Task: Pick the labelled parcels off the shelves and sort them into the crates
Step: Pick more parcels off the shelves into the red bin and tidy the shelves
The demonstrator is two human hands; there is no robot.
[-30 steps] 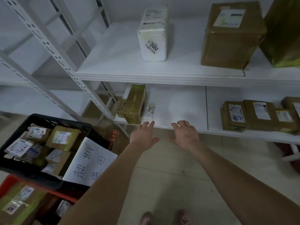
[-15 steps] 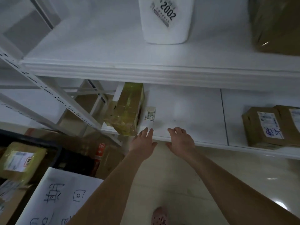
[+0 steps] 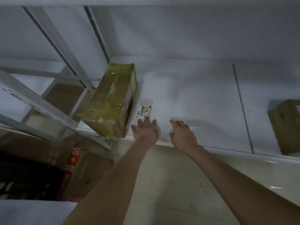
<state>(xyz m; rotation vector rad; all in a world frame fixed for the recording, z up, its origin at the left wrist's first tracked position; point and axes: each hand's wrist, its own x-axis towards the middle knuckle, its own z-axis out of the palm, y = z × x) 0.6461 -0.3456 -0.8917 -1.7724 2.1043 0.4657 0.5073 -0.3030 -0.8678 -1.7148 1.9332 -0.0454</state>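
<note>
White parcel point(image 3: 142, 111) lies flat, long axis front-to-back. Left hand point(image 3: 145, 132) touches it with straight fingers; right hand point(image 3: 182, 135) fingers curl loosely, empty.

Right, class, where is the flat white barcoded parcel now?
The white parcel lies flat on the shelf, near the middle of the head view, just right of the taped brown box, the left hand at its near end.

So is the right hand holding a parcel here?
No, the right hand hangs over the shelf with nothing in it, apart from the flat white parcel.
</note>
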